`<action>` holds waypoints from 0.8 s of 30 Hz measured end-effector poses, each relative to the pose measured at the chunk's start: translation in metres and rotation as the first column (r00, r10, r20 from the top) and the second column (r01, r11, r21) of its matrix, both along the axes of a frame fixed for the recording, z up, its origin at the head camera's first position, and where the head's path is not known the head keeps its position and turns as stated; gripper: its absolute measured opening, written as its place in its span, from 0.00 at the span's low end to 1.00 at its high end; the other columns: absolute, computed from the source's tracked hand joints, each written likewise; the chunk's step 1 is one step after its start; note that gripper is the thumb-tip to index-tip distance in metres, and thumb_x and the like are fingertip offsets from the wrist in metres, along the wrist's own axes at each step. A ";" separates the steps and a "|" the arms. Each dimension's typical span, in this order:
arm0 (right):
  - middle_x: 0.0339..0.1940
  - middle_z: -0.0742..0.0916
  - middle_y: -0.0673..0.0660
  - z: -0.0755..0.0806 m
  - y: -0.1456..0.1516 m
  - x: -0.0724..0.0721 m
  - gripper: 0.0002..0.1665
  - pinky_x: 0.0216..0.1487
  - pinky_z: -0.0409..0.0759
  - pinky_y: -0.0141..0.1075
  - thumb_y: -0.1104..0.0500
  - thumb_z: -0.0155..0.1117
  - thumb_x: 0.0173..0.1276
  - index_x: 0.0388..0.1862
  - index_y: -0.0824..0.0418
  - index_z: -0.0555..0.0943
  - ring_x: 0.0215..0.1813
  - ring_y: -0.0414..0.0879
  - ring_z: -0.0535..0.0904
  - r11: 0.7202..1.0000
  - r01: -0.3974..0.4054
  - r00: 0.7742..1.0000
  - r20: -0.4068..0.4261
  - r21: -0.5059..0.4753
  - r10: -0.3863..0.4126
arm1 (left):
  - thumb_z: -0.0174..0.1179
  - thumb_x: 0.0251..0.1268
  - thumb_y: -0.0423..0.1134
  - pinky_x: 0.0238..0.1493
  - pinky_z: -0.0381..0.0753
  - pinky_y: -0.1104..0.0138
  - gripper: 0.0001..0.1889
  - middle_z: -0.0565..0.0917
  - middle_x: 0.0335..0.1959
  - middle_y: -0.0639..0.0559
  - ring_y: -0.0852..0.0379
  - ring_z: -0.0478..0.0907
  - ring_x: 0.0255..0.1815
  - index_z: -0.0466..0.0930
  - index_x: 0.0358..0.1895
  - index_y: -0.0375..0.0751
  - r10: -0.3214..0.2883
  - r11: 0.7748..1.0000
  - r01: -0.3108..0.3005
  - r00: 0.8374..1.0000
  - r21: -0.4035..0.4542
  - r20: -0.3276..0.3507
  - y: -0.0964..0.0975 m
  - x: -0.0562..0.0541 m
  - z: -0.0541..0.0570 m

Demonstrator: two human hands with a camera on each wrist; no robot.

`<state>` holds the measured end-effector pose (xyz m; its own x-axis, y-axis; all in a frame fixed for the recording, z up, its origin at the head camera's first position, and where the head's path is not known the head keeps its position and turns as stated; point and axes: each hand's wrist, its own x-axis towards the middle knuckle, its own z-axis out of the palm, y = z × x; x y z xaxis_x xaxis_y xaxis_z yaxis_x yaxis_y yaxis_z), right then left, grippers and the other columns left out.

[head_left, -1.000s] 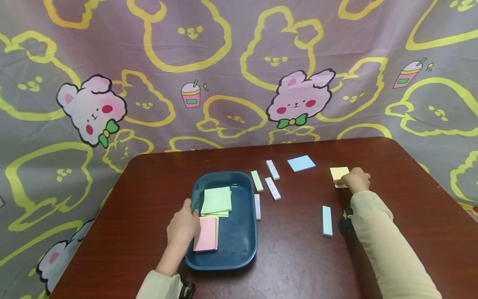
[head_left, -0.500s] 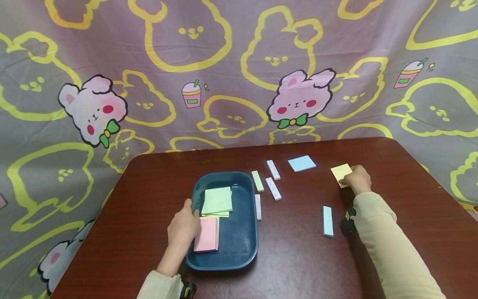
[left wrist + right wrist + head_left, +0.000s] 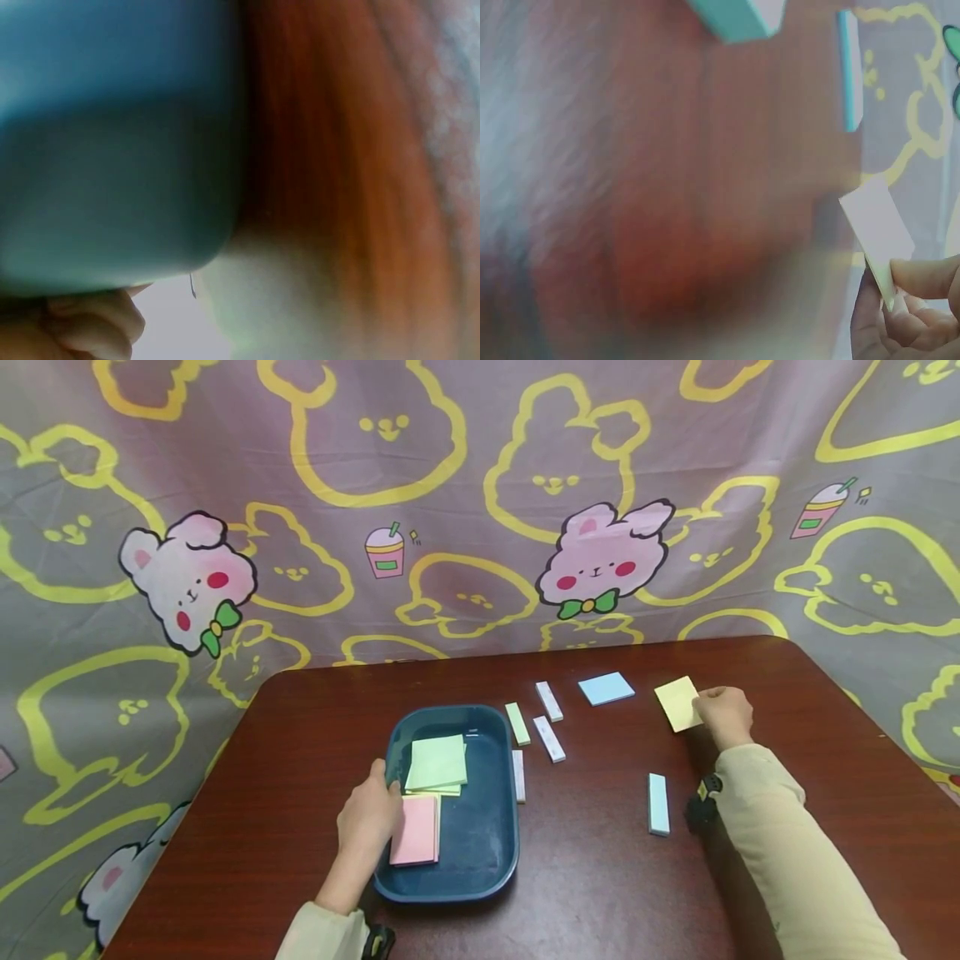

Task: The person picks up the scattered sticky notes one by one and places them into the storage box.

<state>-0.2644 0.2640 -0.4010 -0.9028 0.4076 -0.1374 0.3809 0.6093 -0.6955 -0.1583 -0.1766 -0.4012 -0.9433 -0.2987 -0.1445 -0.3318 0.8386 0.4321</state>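
Observation:
My right hand (image 3: 724, 714) pinches a yellow sticky note pad (image 3: 678, 703) by its right edge, thumb on one face and fingers on the other. In the right wrist view the pad (image 3: 879, 232) stands tilted between the thumb and fingers. My left hand (image 3: 367, 810) grips the left rim of a dark blue tray (image 3: 480, 852), thumb over the edge. Inside the tray lie light green sticky notes (image 3: 437, 762) at the upper left and a pink pad (image 3: 414, 831) below them. The left wrist view shows the tray's outer wall (image 3: 112, 195) with curled fingers (image 3: 97, 326) at its rim.
Right of the tray lie a narrow green pad (image 3: 517, 723) and several narrow whitish pads (image 3: 549, 739). A light blue pad (image 3: 606, 688) lies farther back, and a narrow turquoise pad (image 3: 657, 804) nearer the front. A patterned cloth (image 3: 480, 527) hangs behind the table (image 3: 600, 877).
My right hand has picked the yellow pad up at its edge, and the pad has turned and shifted slightly back. The left hand and the tray hold still.

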 end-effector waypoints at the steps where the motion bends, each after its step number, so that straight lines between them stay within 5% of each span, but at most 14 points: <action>1: 0.54 0.79 0.74 0.002 -0.002 0.000 0.26 0.37 0.68 0.38 0.58 0.48 0.65 0.54 0.76 0.76 0.49 0.62 0.74 1.000 -0.001 1.000 -0.012 -0.019 0.001 | 0.47 0.71 0.39 0.37 0.78 0.48 0.24 0.80 0.48 0.28 0.40 0.81 0.36 0.61 0.67 0.34 0.000 1.000 0.000 1.000 0.000 0.001 0.000 0.000 0.000; 8: 0.41 0.83 0.65 0.022 -0.029 0.000 0.25 0.27 0.71 0.27 0.57 0.52 0.68 0.54 0.76 0.76 0.29 0.39 0.72 0.990 -0.089 0.993 -0.087 -0.110 0.080 | 0.47 0.71 0.39 0.37 0.78 0.48 0.24 0.80 0.48 0.28 0.39 0.81 0.37 0.61 0.67 0.34 0.004 1.000 -0.004 1.000 0.001 0.004 0.001 0.000 0.001; 18: 0.56 0.79 0.71 0.048 -0.082 0.004 0.24 0.37 0.70 0.27 0.57 0.53 0.71 0.55 0.75 0.76 0.45 0.49 0.75 0.942 -0.293 0.953 -0.135 -0.164 0.272 | 0.47 0.71 0.39 0.33 0.78 0.52 0.24 0.80 0.47 0.29 0.42 0.80 0.34 0.61 0.67 0.35 0.012 1.000 -0.012 1.000 0.000 0.013 0.002 0.000 0.000; 24: 0.42 0.83 0.61 0.055 -0.114 0.012 0.19 0.36 0.71 0.30 0.58 0.59 0.67 0.49 0.73 0.80 0.36 0.42 0.73 0.903 -0.381 0.922 -0.149 -0.197 0.356 | 0.48 0.71 0.39 0.28 0.75 0.57 0.23 0.81 0.43 0.31 0.45 0.79 0.31 0.62 0.65 0.35 0.011 1.000 -0.011 1.000 0.001 0.013 0.001 0.000 0.001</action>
